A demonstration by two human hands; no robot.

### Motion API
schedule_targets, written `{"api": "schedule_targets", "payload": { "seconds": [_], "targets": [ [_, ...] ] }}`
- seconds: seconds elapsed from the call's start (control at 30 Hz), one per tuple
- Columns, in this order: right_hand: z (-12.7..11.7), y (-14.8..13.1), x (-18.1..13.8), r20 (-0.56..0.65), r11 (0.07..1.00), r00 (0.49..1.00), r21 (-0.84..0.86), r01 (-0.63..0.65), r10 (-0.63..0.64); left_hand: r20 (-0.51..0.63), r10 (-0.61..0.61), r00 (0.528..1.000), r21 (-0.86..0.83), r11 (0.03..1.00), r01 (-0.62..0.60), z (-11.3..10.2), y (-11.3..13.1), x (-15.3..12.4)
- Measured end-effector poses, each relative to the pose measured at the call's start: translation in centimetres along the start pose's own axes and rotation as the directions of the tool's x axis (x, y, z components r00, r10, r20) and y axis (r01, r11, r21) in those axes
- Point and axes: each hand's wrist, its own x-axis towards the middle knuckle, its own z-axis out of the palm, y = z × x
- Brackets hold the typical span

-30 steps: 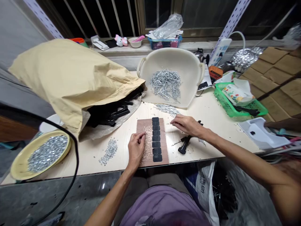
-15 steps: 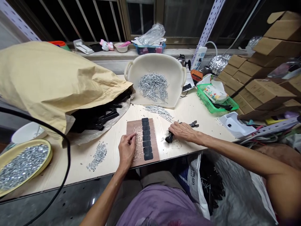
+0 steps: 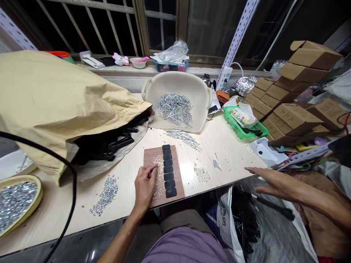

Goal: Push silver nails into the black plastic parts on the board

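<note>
My left hand (image 3: 145, 184) rests at the left edge of a brown board (image 3: 178, 164), thumb and forefinger pinched together; what they hold, if anything, is hidden. Small pale grains (image 3: 159, 186) are scattered on the board beside it, next to a column of black rounded pads (image 3: 168, 168). Beyond the table's front edge, my right hand (image 3: 270, 181) is stretched out with the fingers apart and nothing in it. Just below it a blurred, long black plastic piece (image 3: 275, 207) is in the air or lying over the grey sheeting; I cannot tell which.
A white basin (image 3: 200, 98) holds many metal pins, with loose pins (image 3: 183, 138) in front. Small metal pieces (image 3: 105, 195) lie left, near a yellow bowl (image 3: 38, 204). A paper sack (image 3: 82, 102) spills black parts. An open bag (image 3: 229, 219) stands below the table; boxes (image 3: 296, 117) are stacked right.
My right hand has moved right, off the table, and let go of the black plastic piece, which is now below it. My left hand stays at the board, still pinched.
</note>
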Motion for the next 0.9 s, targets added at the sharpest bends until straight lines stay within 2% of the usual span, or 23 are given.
{"api": "schedule_targets", "payload": {
  "seconds": [0.1, 0.2, 0.4, 0.5, 0.63, 0.7, 0.77, 0.87, 0.9],
  "targets": [
    [0.3, -2.5, 4.8, -0.068, 0.997, 0.996, 0.055, 0.054, -0.05, -0.014, 0.001, 1.0, -0.029, 1.0, -0.002, 0.1, -0.2, 0.0],
    [0.5, -7.7, 11.8, -0.107, 0.976, 0.975, 0.082, 0.203, -0.194, -0.049, -0.003, 0.999, -0.076, 0.997, -0.001, 0.2, -0.3, -0.4],
    [1.7, -20.3, 24.2, -0.217, 0.847, 0.835, 0.063, 0.529, -0.505, -0.056, -0.056, 0.997, -0.157, 0.987, 0.047, 0.3, -0.2, -1.1],
    [1.7, -27.0, 29.9, -0.274, 0.822, 0.787, -0.027, 0.569, -0.553, -0.05, -0.088, 0.995, -0.177, 0.981, 0.078, 0.2, 0.1, -1.3],
    [1.9, -34.0, 36.3, -0.234, 0.801, 0.766, -0.146, 0.581, -0.599, -0.063, -0.138, 0.988, -0.246, 0.962, 0.118, -0.1, 0.4, -1.9],
    [2.4, -35.9, 38.3, -0.217, 0.786, 0.756, -0.151, 0.599, -0.618, -0.093, -0.178, 0.98, -0.313, 0.939, 0.141, -0.8, 0.2, -1.8],
    [2.8, -36.6, 39.6, -0.207, 0.781, 0.753, -0.15, 0.607, -0.625, -0.099, -0.278, 0.955, -0.408, 0.887, 0.216, -1.8, -0.4, -1.3],
    [3.3, -36.2, 40.2, -0.205, 0.802, 0.776, -0.12, 0.584, -0.596, -0.022, -0.502, 0.865, -0.614, 0.689, 0.385, -3.6, -2.1, 0.5],
    [3.3, -35.8, 40.2, -0.207, 0.817, 0.792, -0.102, 0.567, -0.575, -0.017, -0.547, 0.837, -0.684, 0.617, 0.389, -4.2, -2.7, 1.3]
  ]
}}
